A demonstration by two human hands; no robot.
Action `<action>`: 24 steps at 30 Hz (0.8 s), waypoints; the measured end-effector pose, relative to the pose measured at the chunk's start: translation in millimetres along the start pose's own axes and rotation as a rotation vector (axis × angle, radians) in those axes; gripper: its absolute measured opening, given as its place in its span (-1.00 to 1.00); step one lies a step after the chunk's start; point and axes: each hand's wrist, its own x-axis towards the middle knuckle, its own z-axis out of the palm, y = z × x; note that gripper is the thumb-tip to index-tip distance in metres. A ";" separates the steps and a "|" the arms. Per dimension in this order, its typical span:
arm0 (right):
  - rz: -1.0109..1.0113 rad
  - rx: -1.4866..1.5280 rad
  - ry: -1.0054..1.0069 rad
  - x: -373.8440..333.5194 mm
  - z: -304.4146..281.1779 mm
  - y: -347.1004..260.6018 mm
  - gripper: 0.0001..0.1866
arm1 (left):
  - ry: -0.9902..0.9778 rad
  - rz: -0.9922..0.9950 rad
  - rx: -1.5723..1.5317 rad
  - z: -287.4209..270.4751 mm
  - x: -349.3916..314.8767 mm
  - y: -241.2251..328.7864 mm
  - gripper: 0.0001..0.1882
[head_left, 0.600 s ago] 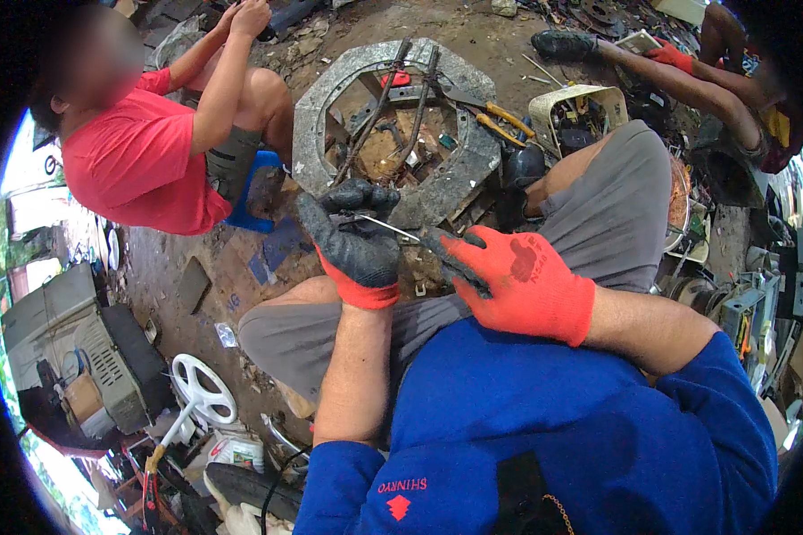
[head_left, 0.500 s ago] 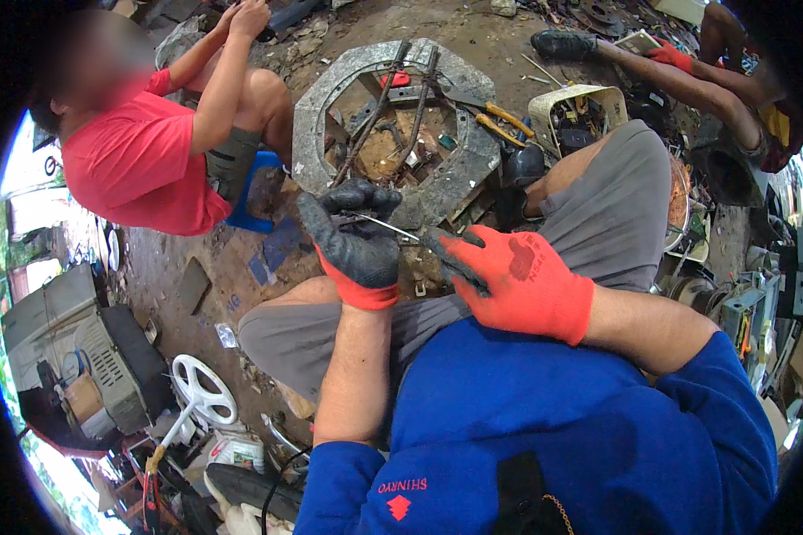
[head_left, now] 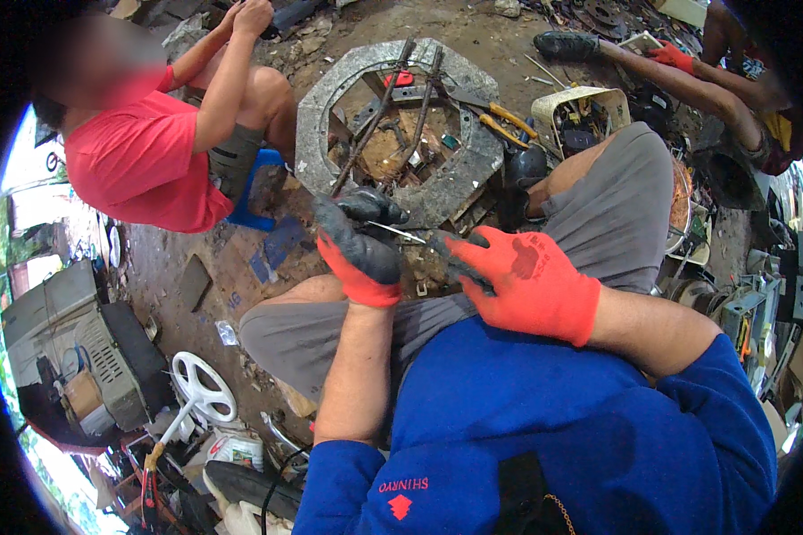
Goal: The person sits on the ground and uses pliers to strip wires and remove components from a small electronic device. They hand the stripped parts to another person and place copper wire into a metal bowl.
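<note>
Nearest: blue shirt (head_left: 544, 392), one wearer, two gloved hands. Right hand (head_left: 522, 278): fingers narrowed, gripping the near end of one thin metal shaft (head_left: 397, 233). Left hand (head_left: 361, 242): curled at the far end; whether it grips anything cannot be told, the palm side being hidden. Shaft location: bridging the gap between the hands, above the lap. Long axis oblique, lower right to upper left; from the right fingertips it points leftward and slightly away from the wearer.

Beyond: one octagonal stone ring (head_left: 317, 134), two dark bars (head_left: 374, 116) laid across it; one yellow-handled tool (head_left: 512, 119) at its right edge; one cream bin (head_left: 542, 111) just beside.

Farther: two other people, one in a red shirt (head_left: 143, 160), one wearing a red glove (head_left: 674, 58).
</note>
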 end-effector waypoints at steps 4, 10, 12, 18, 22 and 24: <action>0.025 0.235 0.077 0.3 9.1 11.3 -0.54 | -0.024 0.110 0.220 -0.2 -1.3 -3.1 -0.43; 0.030 -0.033 -0.026 1.1 -3.4 3.5 -0.51 | -0.036 0.218 0.332 5.6 -0.4 -6.3 -0.49; 0.087 0.097 -0.081 5.0 -6.6 7.1 -0.50 | 0.044 0.212 0.343 7.0 -0.1 -7.7 -0.54; 0.065 -0.063 -0.123 7.5 -9.1 2.4 -0.56 | 0.089 0.032 0.355 -3.5 0.2 -6.4 -0.63; 0.027 0.301 -0.133 21.9 -24.9 39.2 -0.57 | -0.057 0.002 0.463 -5.9 -2.6 -0.3 -0.59; -0.027 0.300 -0.168 25.7 -28.1 53.8 -0.57 | -0.109 -0.064 0.509 -0.4 -4.5 6.5 -0.57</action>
